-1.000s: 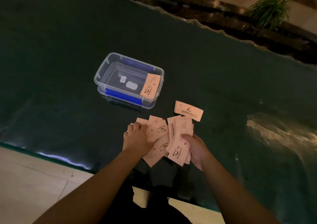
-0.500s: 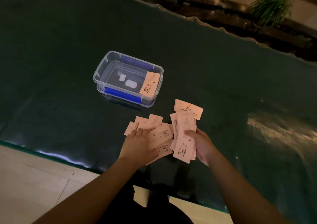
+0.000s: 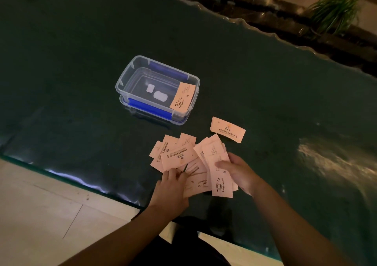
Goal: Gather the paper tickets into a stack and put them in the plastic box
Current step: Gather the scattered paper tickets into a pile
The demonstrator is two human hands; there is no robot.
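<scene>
Several pale pink paper tickets (image 3: 179, 155) lie fanned and overlapping on the dark table near its front edge. My left hand (image 3: 170, 188) rests on the near left part of the pile, fingers pinching tickets. My right hand (image 3: 237, 171) grips a small bunch of tickets (image 3: 220, 176) at the pile's right side, thumb on top. One ticket (image 3: 227, 129) lies apart, beyond the pile to the right. The clear plastic box (image 3: 124, 80) with blue clips stands open farther back, a single ticket (image 3: 182, 98) leaning inside its right end.
The dark green table (image 3: 81, 41) has a wavy far edge, with plants (image 3: 334, 8) and a dark ledge beyond it. Pale floor tiles (image 3: 40, 208) show below the near edge. A bright glare patch (image 3: 334, 161) lies on the table at the right.
My left hand slid back toward me off the left tickets, uncovering them. My right hand kept its bunch and shifted slightly right and nearer.
</scene>
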